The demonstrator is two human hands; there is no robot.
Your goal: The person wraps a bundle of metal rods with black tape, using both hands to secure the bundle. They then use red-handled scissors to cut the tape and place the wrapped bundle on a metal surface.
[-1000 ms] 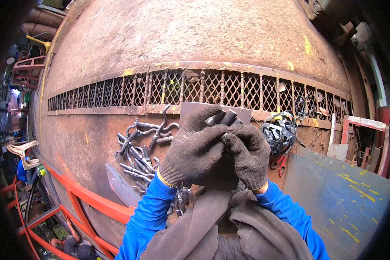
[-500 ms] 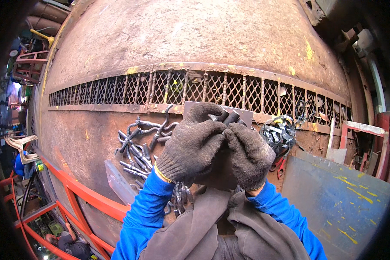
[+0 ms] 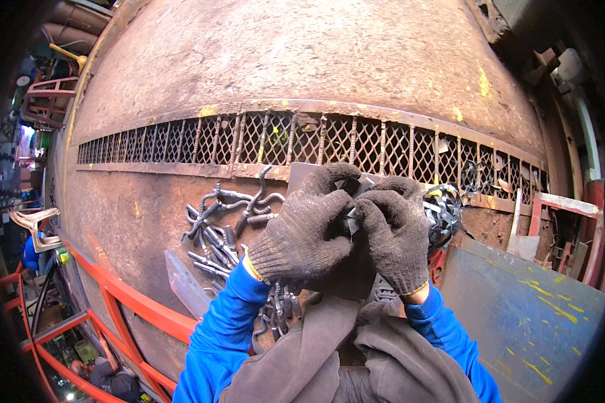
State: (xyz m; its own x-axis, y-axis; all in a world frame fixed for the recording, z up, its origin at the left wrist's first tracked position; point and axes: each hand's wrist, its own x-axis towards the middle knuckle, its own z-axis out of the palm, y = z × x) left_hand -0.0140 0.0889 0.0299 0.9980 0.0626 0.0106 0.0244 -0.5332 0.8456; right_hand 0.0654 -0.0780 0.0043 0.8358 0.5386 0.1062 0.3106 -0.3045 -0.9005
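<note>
Together, my left hand (image 3: 301, 232) and my right hand (image 3: 398, 235), both in dark knitted gloves, meet just above a dark flat plate (image 3: 341, 282) in front of my lap. The fingers of both are bent inward and closed on a small shiny piece (image 3: 352, 224), which pokes out between their tips; the gloves hide most of it, so I cannot tell its full shape. It sits over the plate, whose far left corner shows beyond my left fingers. Blue sleeves (image 3: 222, 336) cover my forearms, and grey-brown cloth (image 3: 289, 366) drapes over my lap.

Off the plate's left edge, on a rusty brown surface (image 3: 134, 208), lies a tangle of bent metal rods (image 3: 230, 236), some silvery, some dark. A heap of short metal pieces (image 3: 279, 309) lies by the plate's near left corner. A translucent sheet (image 3: 185, 285) is left of them, beside an orange-red railing (image 3: 148, 305). Beyond the plate's far edge, a mesh grating (image 3: 324, 138) runs across the surface.

Off the plate's right edge are a bundle of black straps (image 3: 444, 218) and, nearer me, red tool handles (image 3: 438, 265), partly hidden. A blue-grey metal sheet (image 3: 517, 302) with yellow streaks fills the surface's near right corner. Past the railing, another person (image 3: 117, 381) is partly in view
</note>
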